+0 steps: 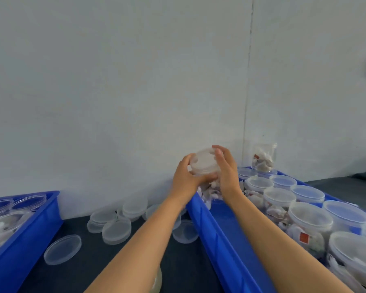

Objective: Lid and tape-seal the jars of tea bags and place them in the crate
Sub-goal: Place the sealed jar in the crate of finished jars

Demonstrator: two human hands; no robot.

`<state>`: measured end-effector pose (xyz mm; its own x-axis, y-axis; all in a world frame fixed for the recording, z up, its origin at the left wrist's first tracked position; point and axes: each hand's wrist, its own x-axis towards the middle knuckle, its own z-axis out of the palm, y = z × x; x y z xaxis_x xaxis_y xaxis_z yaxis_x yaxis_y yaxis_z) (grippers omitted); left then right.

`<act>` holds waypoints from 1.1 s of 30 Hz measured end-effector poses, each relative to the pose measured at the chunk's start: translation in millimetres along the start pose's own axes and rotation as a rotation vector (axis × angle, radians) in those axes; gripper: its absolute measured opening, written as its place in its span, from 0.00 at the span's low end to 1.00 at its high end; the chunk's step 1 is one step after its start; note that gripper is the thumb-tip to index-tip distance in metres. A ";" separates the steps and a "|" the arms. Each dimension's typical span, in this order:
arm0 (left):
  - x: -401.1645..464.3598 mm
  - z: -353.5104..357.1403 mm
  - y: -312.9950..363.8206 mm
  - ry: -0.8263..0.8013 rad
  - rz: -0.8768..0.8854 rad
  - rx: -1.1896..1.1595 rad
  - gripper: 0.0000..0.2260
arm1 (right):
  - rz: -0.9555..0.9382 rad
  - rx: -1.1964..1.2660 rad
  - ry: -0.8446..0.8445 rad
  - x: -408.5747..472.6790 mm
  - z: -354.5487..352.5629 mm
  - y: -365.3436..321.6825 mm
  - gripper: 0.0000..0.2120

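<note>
Clear plastic jar of tea bags [203, 176] sits up in both your hands, held over the far left corner of the blue plastic crate on the right [220, 235], close to the pale wall [114, 81]. Your left hand [185, 178] curls round the jar's left side & under it; your right hand [226, 172] wraps the right side w/ fingertips over the rim of its translucent round lid [203, 160]. Both hands are clamped on the jar. Step in hand looks like lidding or placing: lid's on top, but I can't tell if it's seated or if any tape is on it. That crate already holds rows of lidded jars [304, 208]. Spare loose lids [116, 220] lie on the dark tabletop [89, 271], and a second blue crate w/ open jars [21, 229] is at the left. Next move prob calls for pressing the lid down evenly, then tape round the seam; no tape in view.
</note>
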<state>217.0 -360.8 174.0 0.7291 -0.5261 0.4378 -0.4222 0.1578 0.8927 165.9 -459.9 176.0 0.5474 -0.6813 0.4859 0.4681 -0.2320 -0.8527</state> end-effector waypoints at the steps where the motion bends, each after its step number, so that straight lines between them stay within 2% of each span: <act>1: 6.6 5.3 -6.7 -0.001 0.011 0.071 0.27 | 0.021 -0.016 0.039 4.9 -5.1 11.0 0.11; 7: 27.1 31.4 -49.3 -0.009 -0.008 0.373 0.25 | 0.239 0.074 0.198 21.8 -14.2 60.6 0.09; 11: 34.0 39.2 -74.1 -0.037 -0.096 0.642 0.30 | 0.544 0.266 0.289 24.0 -18.7 84.6 0.09; 14: 35.2 38.6 -85.5 -0.026 -0.118 0.863 0.37 | 0.575 0.282 0.242 25.1 -20.1 96.9 0.10; 19: 40.1 36.3 -98.8 -0.067 -0.111 1.079 0.35 | 0.605 0.234 0.232 23.4 -23.3 112.9 0.11; 23: 42.2 41.2 -100.5 -0.088 -0.131 1.084 0.34 | 0.592 0.162 0.177 27.1 -26.6 119.1 0.16; 27: 35.7 37.9 -97.8 -0.127 -0.163 1.006 0.31 | 0.598 -0.155 0.105 29.7 -20.1 112.8 0.14; 30: 27.4 26.7 -88.0 -0.117 -0.196 0.872 0.30 | 0.633 -0.384 0.149 26.7 -10.1 106.6 0.22; 33: 15.5 3.7 -74.0 -0.033 -0.239 0.681 0.27 | 0.590 -0.558 0.185 16.3 5.5 92.3 0.24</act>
<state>257.5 -383.7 114.4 0.8313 -0.5076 0.2263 -0.5032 -0.5145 0.6943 221.9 -488.6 106.2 0.4499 -0.8905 -0.0681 -0.2990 -0.0784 -0.9510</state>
